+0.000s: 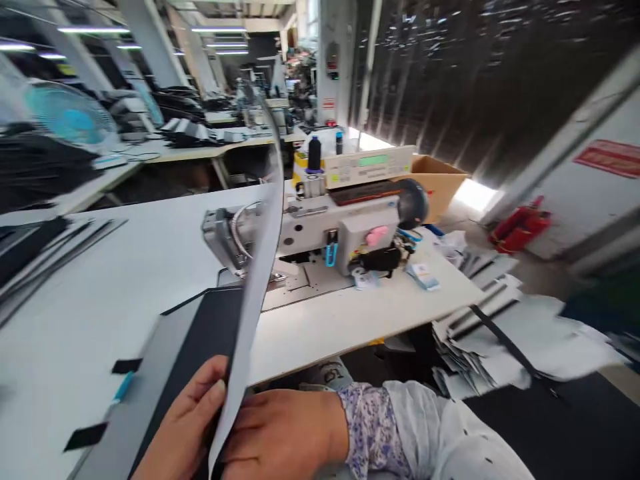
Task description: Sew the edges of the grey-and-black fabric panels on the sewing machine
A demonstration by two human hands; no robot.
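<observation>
A thin panel (260,267), white on the side I see and dark along its edge, stands nearly edge-on in front of me, curving at the top. My left hand (193,417) pinches its near left edge between thumb and fingers. On the other side, my right hand (290,427) is closed against its lower part, fingertips hidden behind it. Flat on the table under my left hand lies a grey-and-black piece (187,340) with black tabs and a small blue item (123,387) on it. Beyond the panel is a sewing machine (320,227), partly covered by it.
A white table (100,267) spreads left, with dark strips (55,260) at its far left. A thread cone (314,155) stands behind the machine. Stacked cut pieces (500,327) lie low on the right. A cardboard box (437,183) and red fire extinguishers (520,227) are farther back.
</observation>
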